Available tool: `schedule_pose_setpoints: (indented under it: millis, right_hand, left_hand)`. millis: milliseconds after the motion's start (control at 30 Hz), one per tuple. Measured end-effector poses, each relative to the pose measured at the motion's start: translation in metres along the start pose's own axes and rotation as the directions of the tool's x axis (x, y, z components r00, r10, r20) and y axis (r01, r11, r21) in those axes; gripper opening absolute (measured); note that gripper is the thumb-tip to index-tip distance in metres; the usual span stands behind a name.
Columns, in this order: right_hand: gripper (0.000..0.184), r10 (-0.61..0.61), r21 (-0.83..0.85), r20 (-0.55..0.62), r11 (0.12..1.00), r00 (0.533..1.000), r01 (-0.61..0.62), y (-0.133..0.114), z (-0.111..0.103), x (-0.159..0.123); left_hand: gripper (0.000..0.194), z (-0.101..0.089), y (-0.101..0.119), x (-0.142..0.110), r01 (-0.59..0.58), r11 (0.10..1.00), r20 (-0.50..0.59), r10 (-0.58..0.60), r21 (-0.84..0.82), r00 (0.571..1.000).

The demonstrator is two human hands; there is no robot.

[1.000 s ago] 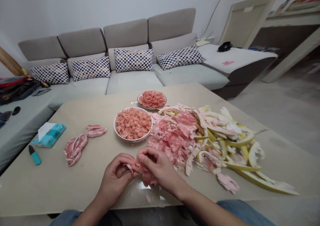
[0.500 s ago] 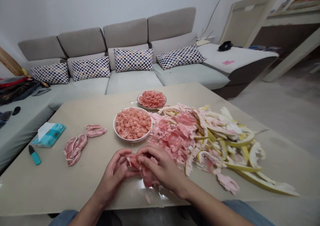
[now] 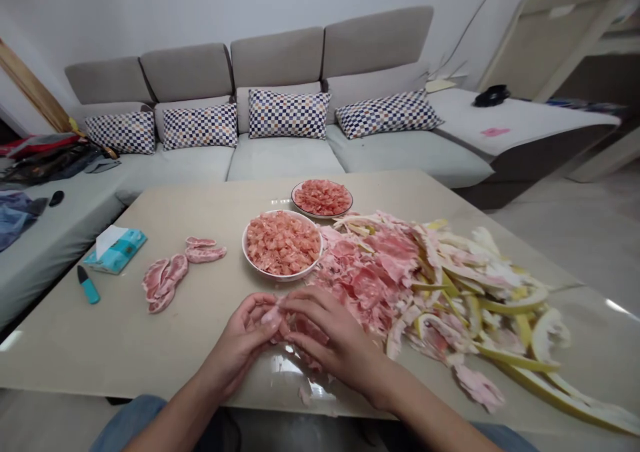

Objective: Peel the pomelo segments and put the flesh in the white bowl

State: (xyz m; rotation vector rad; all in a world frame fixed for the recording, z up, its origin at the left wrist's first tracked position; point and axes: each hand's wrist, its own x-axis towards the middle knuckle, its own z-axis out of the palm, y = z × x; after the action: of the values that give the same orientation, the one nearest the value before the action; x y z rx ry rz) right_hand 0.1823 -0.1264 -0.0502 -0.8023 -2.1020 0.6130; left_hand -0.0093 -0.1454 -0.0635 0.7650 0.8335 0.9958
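Just in front of a white bowl (image 3: 245,255) heaped with peeled pomelo pulp (image 3: 283,242), my two hands meet above the near part of the table. My left hand (image 3: 243,335) is closed, pinching a pale pink pomelo piece (image 3: 271,315) between thumb and fingers. Fingers curled, my right hand (image 3: 333,335) grips the same piece from the other side and hides much of it. Pink membrane (image 3: 307,329) shows below the right fingers. Several unpeeled pomelo segments (image 3: 165,280) lie on the left of the table.
Right of the bowl spreads a pile of pink membranes (image 3: 365,272) and yellow-green rind (image 3: 520,359). A dark-rimmed plate (image 3: 323,215) of pulp stands behind the bowl. At left are a tissue pack (image 3: 120,252) and a turquoise-handled knife (image 3: 89,289). A sofa (image 3: 280,159) lines the far side.
The view has swung left, so the table and sofa appear further right. Both hands stay together; reddish pulp showed between them before, and a paler piece shows now.
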Motion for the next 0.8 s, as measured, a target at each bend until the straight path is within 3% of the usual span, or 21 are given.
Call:
schedule_pose_setpoints:
  millis: [167,400,600,800]
  right_hand:
    - [0.036,0.001,-0.084,-0.040,0.996,0.999,-0.004,0.000,0.010,-0.004]
    - [0.020,0.104,-0.036,0.055,0.994,0.993,-0.102,0.000,0.010,-0.007]
    - [0.010,0.084,-0.047,0.038,0.996,0.996,-0.082,0.001,0.006,-0.006]
    - [0.013,0.098,-0.029,0.070,0.995,0.993,-0.096,0.000,0.009,-0.005]
  left_hand:
    - [0.035,0.002,-0.004,0.000,-0.026,0.999,-0.068,0.028,0.041,0.997]
    - [0.030,0.003,-0.008,-0.001,-0.052,0.990,-0.101,0.065,0.131,0.993]
    - [0.031,0.009,-0.007,-0.002,-0.056,0.970,-0.131,0.089,0.235,0.987]
    - [0.031,0.011,-0.006,-0.003,-0.028,0.967,-0.149,0.068,0.252,0.986]
